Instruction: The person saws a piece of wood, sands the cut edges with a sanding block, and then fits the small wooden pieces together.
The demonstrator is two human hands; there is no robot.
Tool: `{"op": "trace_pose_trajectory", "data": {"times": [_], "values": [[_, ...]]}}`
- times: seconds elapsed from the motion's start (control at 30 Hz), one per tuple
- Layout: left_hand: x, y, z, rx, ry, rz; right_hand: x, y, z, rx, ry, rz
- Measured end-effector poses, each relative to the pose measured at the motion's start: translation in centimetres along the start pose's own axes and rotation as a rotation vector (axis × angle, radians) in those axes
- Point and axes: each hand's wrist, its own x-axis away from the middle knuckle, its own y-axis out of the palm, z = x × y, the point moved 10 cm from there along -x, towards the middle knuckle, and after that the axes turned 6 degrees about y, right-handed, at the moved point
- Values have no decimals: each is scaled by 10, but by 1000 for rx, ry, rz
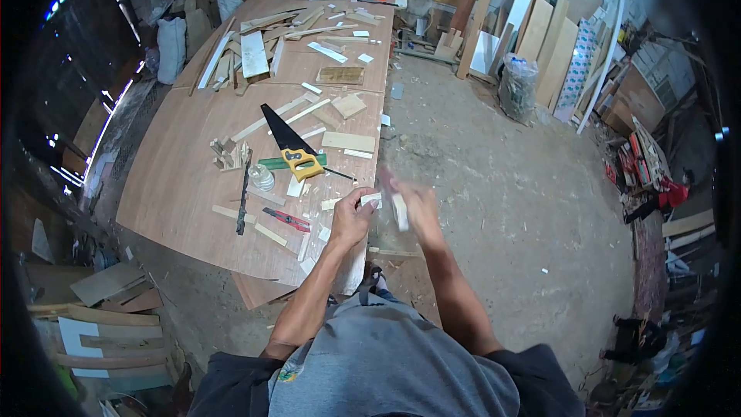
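Observation:
At the right edge of the wooden table [177, 185], my left hand [352, 218] is closed on a small pale wood piece [370, 199]. Just beyond the edge, my right hand [417, 208] is closed round a block [400, 211] with a pale face and a reddish upper end, blurred by motion. A narrow gap separates the block from the wood piece. Behind my left hand lies a handsaw [302, 164] with a yellow handle. Red-handled pliers [286, 219] rest left of that hand, and a glass jar [262, 178] stands farther left.
A heap of wood offcuts [255, 50] covers the table's far part. Flat boards [349, 141] lie behind the saw. Tall planks [552, 50] and a filled plastic bag [518, 86] lean near the back wall. Concrete floor [494, 185] extends to the right.

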Motion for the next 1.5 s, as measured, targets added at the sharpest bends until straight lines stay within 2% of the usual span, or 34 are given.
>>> {"op": "trace_pose_trajectory", "data": {"times": [0.07,0.13,0.17,0.27,0.33,0.37,0.4,0.43,0.47,0.53,0.63,0.73,0.8,0.87,1.03,1.1,1.13,1.2,1.33,1.43,1.5], "values": [[-1,1,-8,-30,4,-11,6,5,-7,-53,-50,-32],[10,8,-15,-63,-10,-51,-5,14,-2,107,-15,-17],[8,10,-17,17,-27,-64,-36,23,32,49,59,7],[5,10,-20,194,-43,-30,-28,8,11,-78,27,65],[2,0,-29,189,19,80,-6,7,6,-93,39,-22],[-2,3,-41,262,22,66,3,10,6,-99,-28,-18],[-3,-1,-37,259,23,64,9,13,3,-113,-95,-7],[-1,-1,-37,195,-10,34,3,16,9,61,-74,27],[4,3,-37,133,-47,1,-7,18,12,61,-65,31],[5,5,-39,155,-18,-2,-28,29,21,216,118,-23],[6,-2,-40,130,5,36,-12,17,8,41,71,-72],[7,-4,-36,85,-13,48,12,19,5,30,-5,-71],[13,5,-35,94,-30,15,-4,18,8,85,-14,15],[14,12,-36,400,-65,-11,-41,29,36,152,82,-1],[12,2,-32,206,-61,18,0,10,-7,133,-5,-37],[13,2,-29,58,-95,-29,6,19,-1,125,-101,64],[16,6,-33,60,-100,-35,-6,19,9,126,-93,67],[15,11,-35,362,-47,-35,-39,26,26,242,5,60],[14,-3,-42,292,-119,63,-4,4,13,54,-26,-67],[12,-2,-49,283,-102,58,18,20,26,24,-75,31],[16,3,-48,275,-143,21,-6,26,37,71,-12,-10]]}}
